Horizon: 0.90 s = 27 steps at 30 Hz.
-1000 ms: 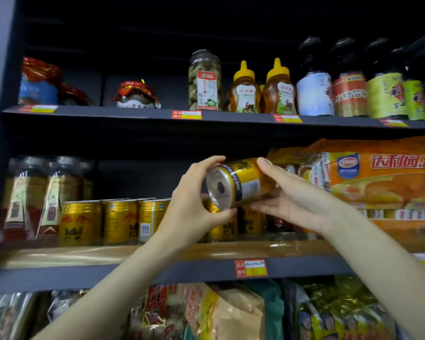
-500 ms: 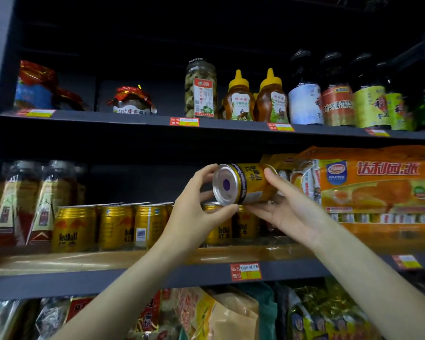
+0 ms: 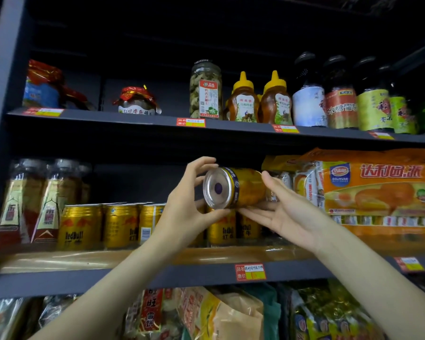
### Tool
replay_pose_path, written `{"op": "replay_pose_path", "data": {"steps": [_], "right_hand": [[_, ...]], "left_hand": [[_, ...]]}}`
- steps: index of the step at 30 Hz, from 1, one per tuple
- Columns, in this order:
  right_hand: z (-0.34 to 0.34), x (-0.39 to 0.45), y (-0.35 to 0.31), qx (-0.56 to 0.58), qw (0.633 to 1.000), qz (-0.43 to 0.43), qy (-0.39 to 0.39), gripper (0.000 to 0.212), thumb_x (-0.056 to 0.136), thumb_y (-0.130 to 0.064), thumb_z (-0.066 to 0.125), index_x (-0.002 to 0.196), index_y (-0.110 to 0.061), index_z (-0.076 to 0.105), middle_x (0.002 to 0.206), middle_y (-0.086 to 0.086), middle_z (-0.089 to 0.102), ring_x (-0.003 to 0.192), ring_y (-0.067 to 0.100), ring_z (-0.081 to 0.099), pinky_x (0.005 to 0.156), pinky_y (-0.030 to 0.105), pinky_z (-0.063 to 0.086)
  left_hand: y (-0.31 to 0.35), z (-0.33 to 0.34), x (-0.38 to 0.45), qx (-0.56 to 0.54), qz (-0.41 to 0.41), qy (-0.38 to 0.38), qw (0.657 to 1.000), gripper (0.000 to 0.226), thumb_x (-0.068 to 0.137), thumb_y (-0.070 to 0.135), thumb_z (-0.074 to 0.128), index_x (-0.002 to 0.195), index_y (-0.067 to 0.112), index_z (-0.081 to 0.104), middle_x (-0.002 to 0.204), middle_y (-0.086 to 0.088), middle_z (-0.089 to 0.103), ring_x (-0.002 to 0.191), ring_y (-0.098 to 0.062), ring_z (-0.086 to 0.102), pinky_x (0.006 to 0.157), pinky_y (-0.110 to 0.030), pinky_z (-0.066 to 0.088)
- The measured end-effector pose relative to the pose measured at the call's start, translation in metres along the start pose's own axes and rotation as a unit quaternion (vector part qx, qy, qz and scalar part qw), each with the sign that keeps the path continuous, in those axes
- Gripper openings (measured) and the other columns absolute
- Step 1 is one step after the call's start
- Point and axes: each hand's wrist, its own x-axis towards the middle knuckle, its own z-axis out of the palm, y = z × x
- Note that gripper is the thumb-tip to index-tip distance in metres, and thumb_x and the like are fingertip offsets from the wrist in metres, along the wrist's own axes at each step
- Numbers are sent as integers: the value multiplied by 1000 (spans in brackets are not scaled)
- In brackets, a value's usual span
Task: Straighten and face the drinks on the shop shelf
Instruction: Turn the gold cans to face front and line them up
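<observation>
Dark shop shelving fills the view, and on the middle shelf (image 3: 157, 278) a row of gold cans (image 3: 103, 227) stands upright beside tall bottles (image 3: 27, 204) at the far left. Up in front of that row, one gold can (image 3: 241, 187) lies on its side in mid-air, silver end facing us. Left hand (image 3: 184, 204) pinches the rim, fingertips above and thumb below. Right hand (image 3: 287, 212) cradles the body with fingers nearly straight, thumb on top. Orange snack packs (image 3: 378, 187) sit just right.
</observation>
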Motion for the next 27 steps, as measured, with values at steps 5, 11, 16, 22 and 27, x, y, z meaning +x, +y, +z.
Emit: {"op": "replay_pose_path", "data": {"steps": [5, 11, 16, 22, 27], "right_hand": [[3, 5, 7, 34, 998, 55, 25, 31, 80, -26, 65, 107, -15, 53, 121, 26, 55, 103, 38, 62, 72, 42, 59], [-2, 8, 12, -199, 958, -184, 91, 56, 65, -17, 77, 112, -28, 48, 123, 0, 54, 107, 13, 59, 82, 31, 55], [-10, 9, 17, -417, 835, -354, 50, 71, 67, -1, 81, 112, -37, 40, 119, -20, 46, 111, -11, 49, 83, 7, 46], [-9, 6, 19, -454, 806, -378, 37, 68, 68, -9, 82, 115, -38, 41, 122, -19, 49, 116, 2, 51, 89, 18, 49], [-12, 7, 10, -59, 982, -144, 108, 37, 81, -25, 66, 116, -23, 55, 116, 6, 61, 107, 22, 60, 82, 37, 54]], "left_hand": [[1, -2, -1, 56, 54, -35, 996, 82, 70, 10, 79, 128, 41, 30, 126, 30, 45, 121, 12, 42, 94, -11, 43], [-19, -12, 0, 139, -4, -88, 986, 73, 81, 22, 69, 138, 35, 26, 136, 24, 38, 125, 6, 37, 99, -6, 31], [-33, -22, 6, 171, -62, -30, 983, 59, 89, 24, 59, 140, 27, 29, 143, 10, 40, 72, -1, 41, 67, 8, 33], [-35, -13, 8, 202, -82, -69, 973, 55, 90, 21, 57, 138, 28, 31, 142, 12, 41, 70, -18, 56, 68, -9, 39], [-40, -5, 8, 276, -88, -133, 948, 51, 94, 21, 50, 140, 28, 31, 145, 5, 40, 137, -16, 30, 114, -33, 13]]}}
